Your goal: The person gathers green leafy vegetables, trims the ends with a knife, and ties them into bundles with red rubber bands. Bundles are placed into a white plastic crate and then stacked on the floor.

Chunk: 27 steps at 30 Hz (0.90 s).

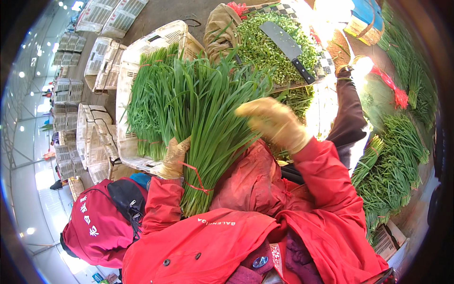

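Observation:
A large bunch of garlic chives (212,131), with a red tie loosely around its lower stalks, stands upright against my lap. My left hand (174,158), in a soiled work glove, grips the bunch from its left side. My right hand (275,122), gloved and blurred, is at the right edge of the leaves with fingers partly extended; whether it touches them I cannot tell. Behind, a white plastic crate (124,142) holds tied green bundles (149,103). A cleaver (283,42) with a black handle lies on chopped green stalks (255,32).
A burlap cloth (218,26) lies beside the chopped pieces. More chive bundles (393,163) are heaped at the right, near red plastic ties (393,85). Stacked crates (99,131) stand at the left. A person in a dark red garment (103,220) is close by on the left.

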### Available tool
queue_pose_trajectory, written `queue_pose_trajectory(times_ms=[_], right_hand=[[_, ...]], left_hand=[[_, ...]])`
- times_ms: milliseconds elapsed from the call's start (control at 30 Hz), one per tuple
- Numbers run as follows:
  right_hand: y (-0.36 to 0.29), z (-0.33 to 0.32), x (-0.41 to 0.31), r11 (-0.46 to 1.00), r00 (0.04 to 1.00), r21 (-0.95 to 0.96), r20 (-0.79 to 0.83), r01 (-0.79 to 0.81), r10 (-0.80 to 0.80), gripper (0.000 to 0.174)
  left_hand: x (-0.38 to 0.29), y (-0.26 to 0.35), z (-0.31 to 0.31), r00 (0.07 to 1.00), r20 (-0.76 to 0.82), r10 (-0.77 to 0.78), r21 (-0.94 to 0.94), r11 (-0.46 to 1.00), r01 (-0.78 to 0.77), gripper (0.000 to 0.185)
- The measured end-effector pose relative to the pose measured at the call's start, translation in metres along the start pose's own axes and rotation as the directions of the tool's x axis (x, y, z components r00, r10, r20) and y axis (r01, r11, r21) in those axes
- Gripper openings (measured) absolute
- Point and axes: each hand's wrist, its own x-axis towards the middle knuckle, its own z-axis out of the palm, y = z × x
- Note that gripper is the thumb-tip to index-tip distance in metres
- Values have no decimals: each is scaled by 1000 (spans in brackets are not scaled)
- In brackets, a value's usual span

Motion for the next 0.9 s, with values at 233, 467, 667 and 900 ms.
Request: queue_pose_trajectory(times_ms=[233, 467, 667, 900], right_hand=[[-9, 51, -16, 947, 915, -319, 367, -44, 167, 47], [-2, 52, -36, 963, 974, -257, 223, 83, -24, 33], [-12, 33, -21, 878, 998, -476, 39, 55, -41, 30], [8, 38, 15, 776, 998, -631, 51, 3, 37, 35]], left_hand=[[3, -7, -3, 994, -110, 1, -21, 1000, -3, 45], [0, -18, -10, 981, -188, -48, 11, 999, 51, 53], [-2, -12, -3, 991, -131, -4, -41, 999, -1, 53], [-4, -10, 0, 990, -126, 69, 35, 997, -65, 47]])
